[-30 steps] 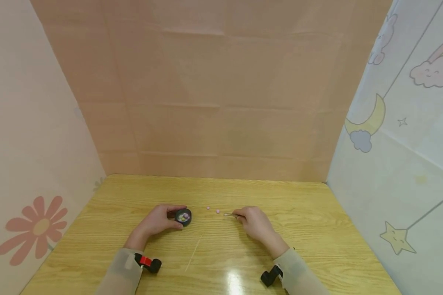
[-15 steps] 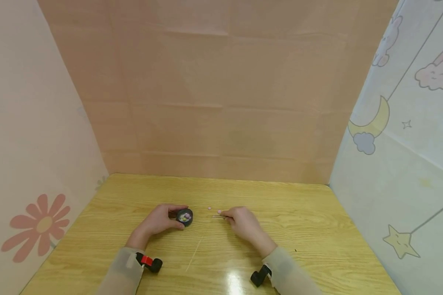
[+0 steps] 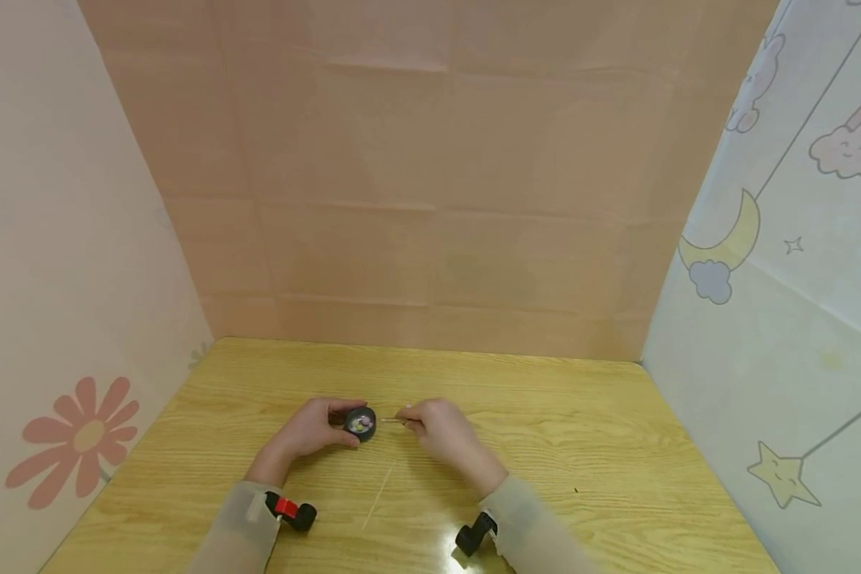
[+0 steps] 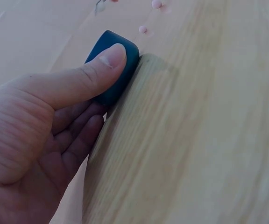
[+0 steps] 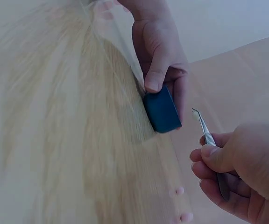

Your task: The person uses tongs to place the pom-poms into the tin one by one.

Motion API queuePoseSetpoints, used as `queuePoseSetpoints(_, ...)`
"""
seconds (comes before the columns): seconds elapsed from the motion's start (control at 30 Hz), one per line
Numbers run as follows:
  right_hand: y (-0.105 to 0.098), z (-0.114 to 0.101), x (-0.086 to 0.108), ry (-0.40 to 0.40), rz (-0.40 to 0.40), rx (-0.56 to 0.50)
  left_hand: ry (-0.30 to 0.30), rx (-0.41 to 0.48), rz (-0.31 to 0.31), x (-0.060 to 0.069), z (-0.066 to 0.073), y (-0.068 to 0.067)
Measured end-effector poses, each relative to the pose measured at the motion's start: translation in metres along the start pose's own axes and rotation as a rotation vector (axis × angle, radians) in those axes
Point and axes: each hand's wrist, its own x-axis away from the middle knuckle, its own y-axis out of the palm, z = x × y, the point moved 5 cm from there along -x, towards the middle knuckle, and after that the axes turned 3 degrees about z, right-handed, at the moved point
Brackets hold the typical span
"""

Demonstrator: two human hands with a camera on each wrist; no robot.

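My left hand (image 3: 312,426) holds a small dark round bowl (image 3: 360,423) between thumb and fingers at the table. Several small beads in purple, yellow and white lie inside it. My right hand (image 3: 441,430) grips metal tweezers (image 5: 209,138), whose tips point toward the bowl, a short gap from its rim. A pale bead (image 5: 196,115) sits between those tips in the right wrist view. Two pink beads lie loose on the table: a nearer bead (image 4: 143,29) and a farther bead (image 4: 157,4) in the left wrist view. My right hand mostly hides them from the head view.
The wooden table (image 3: 545,422) runs back to a tan sheet (image 3: 430,199). Patterned white sheets stand on both sides, the right sheet (image 3: 796,319) with moon and star prints. A tiny dark speck (image 3: 575,490) lies on the table at right.
My right hand has moved left with the tweezers, passing the loose pink beads and bringing the tips close to the bowl. My left hand still holds the bowl in the same place.
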Motion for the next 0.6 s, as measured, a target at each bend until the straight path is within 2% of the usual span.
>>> queuePoseSetpoints(0.33,0.010,-0.015,-0.020,0.029,-0.029,-0.015,0.004,-0.017,0.004,0.002,0.003,-0.002)
queuePoseSetpoints(0.6,0.018,-0.017,-0.023,0.033,-0.042,-0.020,0.007,-0.011,0.004,0.001,0.000,-0.001)
